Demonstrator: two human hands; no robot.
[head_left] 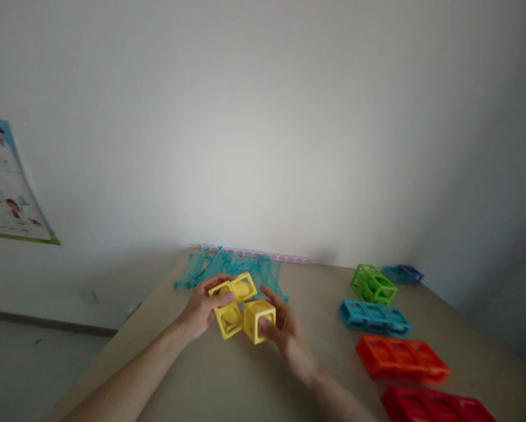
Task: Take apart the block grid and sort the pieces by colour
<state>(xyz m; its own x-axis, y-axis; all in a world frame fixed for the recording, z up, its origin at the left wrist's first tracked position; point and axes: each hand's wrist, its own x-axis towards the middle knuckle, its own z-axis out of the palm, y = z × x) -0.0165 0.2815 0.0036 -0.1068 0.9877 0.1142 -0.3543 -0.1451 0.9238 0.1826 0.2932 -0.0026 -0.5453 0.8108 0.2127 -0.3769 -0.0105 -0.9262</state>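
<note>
My left hand [205, 308] is closed on a group of joined yellow open-sided cubes [228, 318], its thumb across the front. My right hand [284, 328] pinches a single yellow cube [256, 321] between thumb and fingers, with the index finger pointing up. The two yellow pieces are side by side above the table; whether they touch I cannot tell. Beyond the hands lies a teal mesh bag [214, 266], flat on the table and partly hidden by them.
On the right of the table [316, 351] stand a green cube block [372, 284], a dark blue one [407, 274], and blue [375, 318], orange [402, 358] and red [439, 405] rows of cubes. A patterned strip [254, 253] lies along the wall. A poster [12, 181] hangs left.
</note>
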